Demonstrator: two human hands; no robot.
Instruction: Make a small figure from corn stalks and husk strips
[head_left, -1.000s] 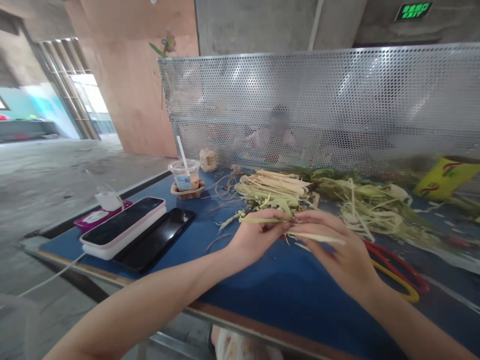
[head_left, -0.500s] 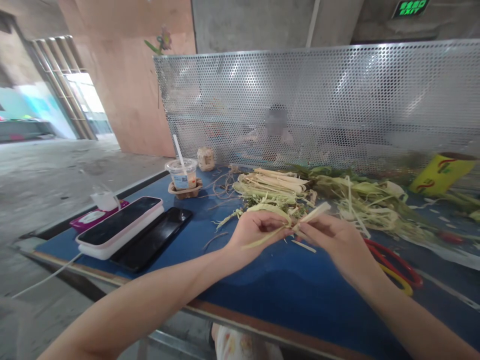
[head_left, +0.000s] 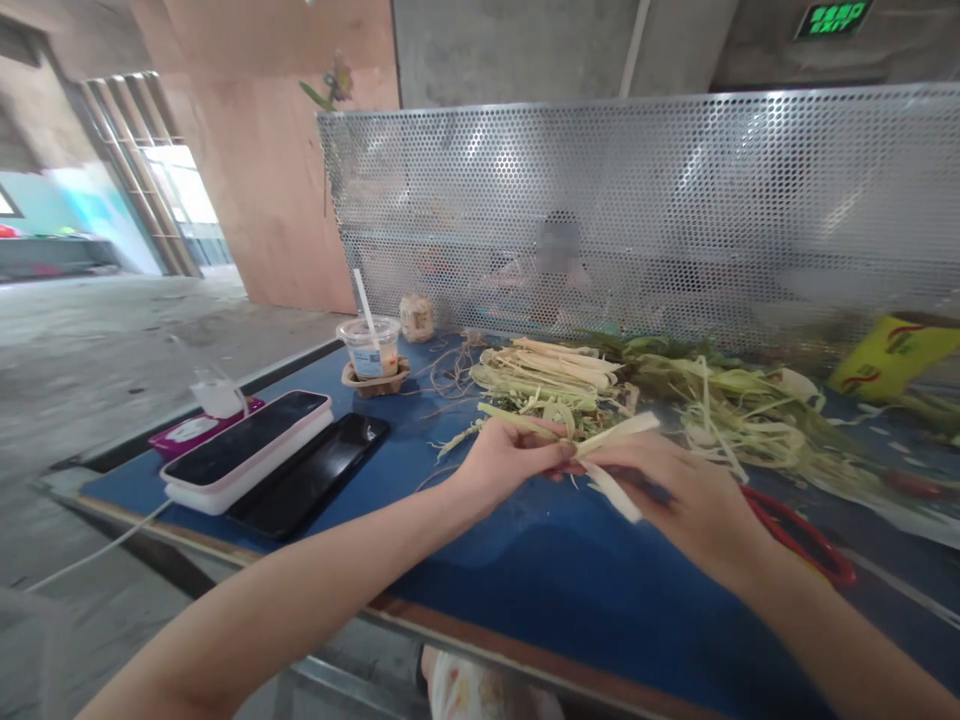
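Both hands meet over the blue table, pinching the same pale green corn husk strips. My left hand (head_left: 504, 458) is closed, thumb and fingers pressed on the crossing of the strips. My right hand (head_left: 679, 490) pinches the other side close by. One corn husk strip (head_left: 621, 432) sticks out above the right fingers, and another hangs down below them. Just behind the hands lies a bundle of flat, pale husks (head_left: 555, 368), with small green sprigs (head_left: 517, 403) in front. The fingertips partly hide where the strips cross.
A heap of loose husks (head_left: 750, 400) lies to the right, near red-handled scissors (head_left: 806, 540) and a yellow roll (head_left: 892, 355). On the left are a lidded cup (head_left: 370, 350), a black phone (head_left: 319, 470) and a white-cased device (head_left: 247, 445). A perforated metal screen (head_left: 637, 200) stands behind.
The strip ends have shifted: one now hangs down below my right fingers, and the end by my left wrist has gone. My right hand has turned more palm-down. The view moved slightly.
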